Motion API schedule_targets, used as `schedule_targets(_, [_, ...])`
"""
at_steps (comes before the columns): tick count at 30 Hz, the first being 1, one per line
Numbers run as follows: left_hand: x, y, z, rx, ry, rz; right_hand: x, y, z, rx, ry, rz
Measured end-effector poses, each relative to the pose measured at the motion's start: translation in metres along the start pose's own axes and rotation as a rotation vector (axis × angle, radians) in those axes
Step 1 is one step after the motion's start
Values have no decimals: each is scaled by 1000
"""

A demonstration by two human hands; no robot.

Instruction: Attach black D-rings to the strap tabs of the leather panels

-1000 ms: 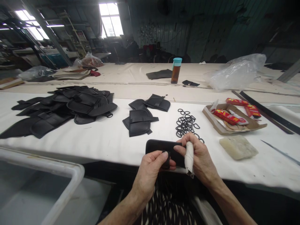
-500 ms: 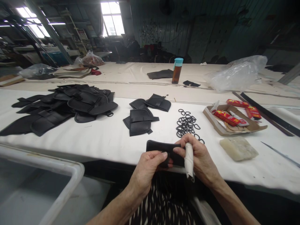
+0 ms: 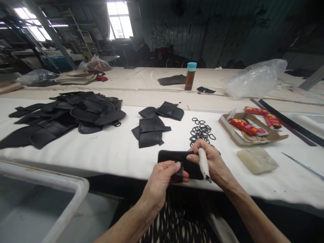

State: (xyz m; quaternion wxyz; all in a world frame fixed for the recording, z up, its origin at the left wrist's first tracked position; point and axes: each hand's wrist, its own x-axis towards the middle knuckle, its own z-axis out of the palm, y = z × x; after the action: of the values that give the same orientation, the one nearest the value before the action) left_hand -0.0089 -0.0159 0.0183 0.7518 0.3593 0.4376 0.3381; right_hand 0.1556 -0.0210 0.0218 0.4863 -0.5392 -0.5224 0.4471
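Observation:
At the table's front edge, a black leather piece [image 3: 193, 169] with a raised edge is between my two hands. My left hand [image 3: 160, 182] is closed, its thumb and fingers pinching a short black strap [image 3: 178, 172] at the piece's lower side. My right hand [image 3: 214, 163] grips the piece's upper right edge between thumb and fingers. A white-wrapped tool [image 3: 203, 162], like a thin handle bound in cloth, is also in it, pointing down toward me; a small dark tip shows at its lower end. Just beyond lie several black D-rings [image 3: 201, 131], partly behind my right hand.
Black leather pouches [image 3: 88, 109] form a heap at left, with a few more [image 3: 152, 133] in the middle. Rightward are a cardboard tray [image 3: 253, 141] with red boxes, a waxy block [image 3: 257, 160] and a pointed metal tool [image 3: 302, 165]. A white bin [image 3: 83, 189] stands lower left.
The lower end of the white-wrapped tool has swung up and slightly right as my right hand tilts. The strap in my left fingers has turned to show more of its face.

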Motion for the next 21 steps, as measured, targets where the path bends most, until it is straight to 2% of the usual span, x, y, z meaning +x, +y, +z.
schedule_targets(4, [3, 1, 0, -52, 28, -30, 2, -2, 3, 56, 76, 0])
schedule_targets(8, [6, 1, 1, -99, 61, -69, -6, -3, -2, 23, 230, -36])
schedule_targets(11, [8, 0, 0, -120, 64, -97, -23, -2, -15, -56, 319, -73])
schedule_targets(16, [11, 0, -3, -141, 74, -149, -63, 5, -44, -109, 323, -9])
schedule_targets(19, [12, 1, -3, -149, 85, -152, -82, 10, -57, -294, 425, 23])
schedule_targets(21, [11, 2, -2, -148, 92, -158, -92, 12, -63, -384, 538, -11])
